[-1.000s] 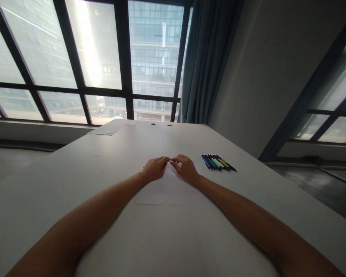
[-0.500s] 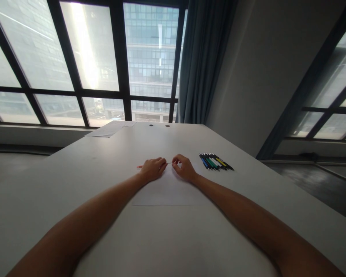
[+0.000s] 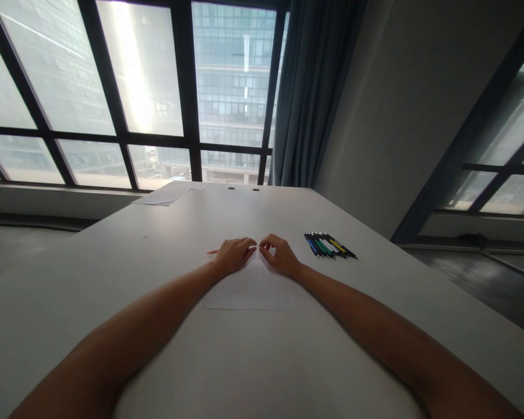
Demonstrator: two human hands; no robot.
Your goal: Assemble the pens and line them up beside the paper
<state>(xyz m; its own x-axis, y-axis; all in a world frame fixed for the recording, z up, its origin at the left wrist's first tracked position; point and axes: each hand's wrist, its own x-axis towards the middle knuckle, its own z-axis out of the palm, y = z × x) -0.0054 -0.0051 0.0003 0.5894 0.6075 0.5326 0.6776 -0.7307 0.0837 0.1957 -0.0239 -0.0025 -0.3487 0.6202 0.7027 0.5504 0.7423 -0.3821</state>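
Both my hands rest near the far edge of a white sheet of paper (image 3: 255, 288) lying on the white table (image 3: 113, 273). My left hand (image 3: 234, 255) grips a thin red pen (image 3: 213, 252) whose end sticks out to the left of the hand. My right hand (image 3: 278, 255) is curled beside it, its fingertips almost meeting those of the left; what it pinches is too small to tell.
A row of several pens (image 3: 329, 245) in blue, green, white, yellow and black lies to the right of my right hand. Loose sheets (image 3: 168, 192) sit at the table's far left corner. Beyond are tall windows (image 3: 135, 87) and a grey curtain (image 3: 308, 93).
The red pen has come out to the left of my left hand. My fingertips parted slightly half a second ago and are now close together again.
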